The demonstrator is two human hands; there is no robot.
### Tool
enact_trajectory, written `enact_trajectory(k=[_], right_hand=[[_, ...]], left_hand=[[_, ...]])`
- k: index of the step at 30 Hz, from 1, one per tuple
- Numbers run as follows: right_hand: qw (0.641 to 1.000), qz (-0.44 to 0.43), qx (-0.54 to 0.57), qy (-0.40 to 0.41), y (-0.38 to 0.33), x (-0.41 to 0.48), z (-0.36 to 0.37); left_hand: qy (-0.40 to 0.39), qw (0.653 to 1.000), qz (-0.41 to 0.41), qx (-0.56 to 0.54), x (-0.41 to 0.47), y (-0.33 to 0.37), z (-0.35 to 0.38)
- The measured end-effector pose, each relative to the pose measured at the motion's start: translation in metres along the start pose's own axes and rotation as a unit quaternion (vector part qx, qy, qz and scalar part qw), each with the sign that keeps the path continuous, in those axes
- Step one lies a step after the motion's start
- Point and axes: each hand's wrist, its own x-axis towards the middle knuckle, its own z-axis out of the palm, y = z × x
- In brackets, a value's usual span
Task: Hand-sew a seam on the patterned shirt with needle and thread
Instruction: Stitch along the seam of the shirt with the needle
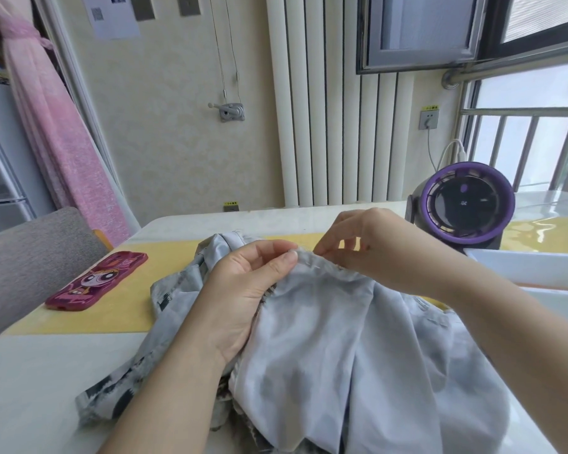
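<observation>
Left hand pinches the shirt's folded edge, and right hand pinches it just at 3 o'clock from there. That edge runs roughly 9-to-3, so stitches follow that line imo.

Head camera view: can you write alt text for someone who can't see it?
A person's left hand and right hand pinch the raised edge of a pale patterned shirt, side by side, over a table; any needle is too small to see. A pink phone lies on the left, a purple fan stands on the right.
</observation>
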Motion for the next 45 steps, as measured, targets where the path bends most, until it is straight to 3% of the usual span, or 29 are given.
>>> enact_trajectory(k=[18, 27, 35, 40, 45], right_hand=[[1.000, -0.023, -0.001, 0.004, -0.004, 0.000, 0.004], [0.996, -0.069, -0.042, 0.043, -0.008, 0.001, 0.007], [0.996, -0.012, 0.054, 0.067, -0.011, 0.001, 0.015], [0.989, -0.063, 0.123, 0.060, -0.014, -0.001, 0.018], [0.986, -0.115, 0.080, 0.086, -0.011, 0.000, 0.024]], left_hand=[[-0.006, 0.998, -0.028, -0.051, 0.001, 0.000, 0.001], [-0.046, 0.984, -0.098, -0.144, 0.003, -0.004, 0.000], [-0.016, 0.990, -0.071, -0.119, 0.003, -0.005, 0.001], [0.037, 0.995, -0.042, -0.087, 0.003, -0.009, 0.003], [0.043, 0.996, -0.017, -0.072, 0.003, -0.008, 0.004]])
